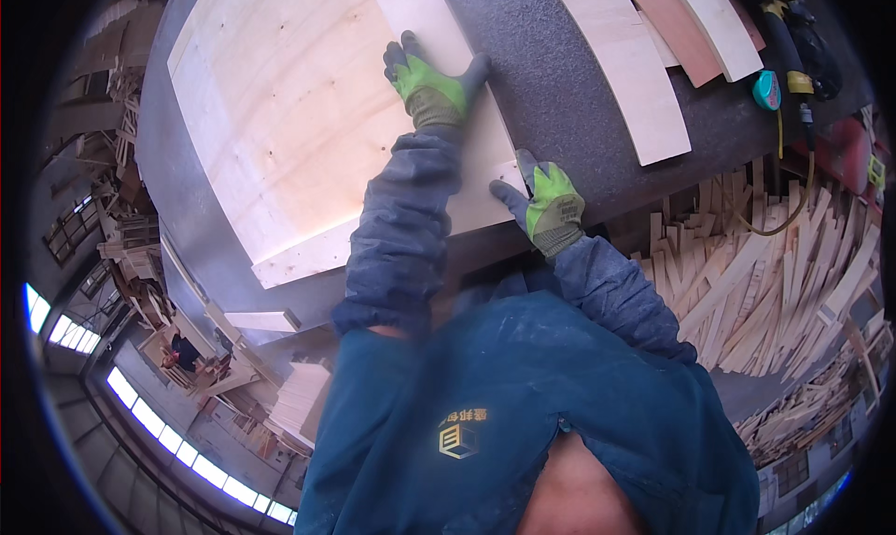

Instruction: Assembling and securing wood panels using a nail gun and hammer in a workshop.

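Well, the left hand point(432, 83) spreads its fingers wide across the pale strip point(481, 150); whether the right hand point(551, 199) grips its near corner, I can't make out. Uneven pushing could skew it off the plywood panel's point(289, 97) edge, on the tabletop point(546, 83).

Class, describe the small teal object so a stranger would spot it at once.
Find the dark worktable and go right to the loose boards. Between those boards' near ends and the yellow-and-black tool sits the small teal object. Its rounded shape and bright colour set it apart from both.
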Available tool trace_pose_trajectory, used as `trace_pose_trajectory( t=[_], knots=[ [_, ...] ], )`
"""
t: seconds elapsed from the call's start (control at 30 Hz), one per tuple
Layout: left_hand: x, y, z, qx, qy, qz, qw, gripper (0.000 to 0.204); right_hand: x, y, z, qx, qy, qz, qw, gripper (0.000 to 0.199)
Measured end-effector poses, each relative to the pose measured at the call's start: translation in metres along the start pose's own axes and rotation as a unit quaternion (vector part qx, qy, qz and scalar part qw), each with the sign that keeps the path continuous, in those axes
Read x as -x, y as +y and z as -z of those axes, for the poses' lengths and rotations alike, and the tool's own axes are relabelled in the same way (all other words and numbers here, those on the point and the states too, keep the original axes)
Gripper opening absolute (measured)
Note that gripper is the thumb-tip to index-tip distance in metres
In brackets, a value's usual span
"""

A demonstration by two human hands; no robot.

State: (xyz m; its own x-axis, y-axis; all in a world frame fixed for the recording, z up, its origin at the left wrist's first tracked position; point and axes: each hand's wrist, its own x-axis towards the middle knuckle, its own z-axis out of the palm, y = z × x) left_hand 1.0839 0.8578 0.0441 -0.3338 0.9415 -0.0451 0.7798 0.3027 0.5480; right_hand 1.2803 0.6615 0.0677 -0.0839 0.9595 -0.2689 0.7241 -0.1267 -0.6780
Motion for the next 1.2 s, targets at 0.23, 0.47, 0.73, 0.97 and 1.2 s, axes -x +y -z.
trace_pose_trajectory(
  t=[0.23,0.47,0.73,0.97,1.2],
  knots=[
    [-0.003,-0.016,0.008,-0.038,0.014,0.009,0.999,0.15,-0.002,-0.009,-0.002,-0.007,0.011,0.012,1.0,0.083],
    [-0.002,-0.011,0.014,-0.091,-0.016,0.029,0.995,0.149,-0.003,-0.009,-0.004,-0.001,0.006,0.043,0.999,0.077],
    [0.0,-0.005,0.012,-0.123,-0.009,-0.006,0.992,0.15,-0.002,-0.001,0.011,-0.004,-0.01,0.062,0.998,0.079],
    [0.0,-0.027,0.011,-0.14,0.013,-0.017,0.99,0.151,-0.023,-0.005,0.051,0.001,-0.114,0.068,0.991,0.071],
    [-0.014,-0.036,0.014,-0.164,0.021,0.002,0.986,0.149,-0.239,0.155,0.339,0.34,0.362,0.011,0.868,0.076]
  ],
)
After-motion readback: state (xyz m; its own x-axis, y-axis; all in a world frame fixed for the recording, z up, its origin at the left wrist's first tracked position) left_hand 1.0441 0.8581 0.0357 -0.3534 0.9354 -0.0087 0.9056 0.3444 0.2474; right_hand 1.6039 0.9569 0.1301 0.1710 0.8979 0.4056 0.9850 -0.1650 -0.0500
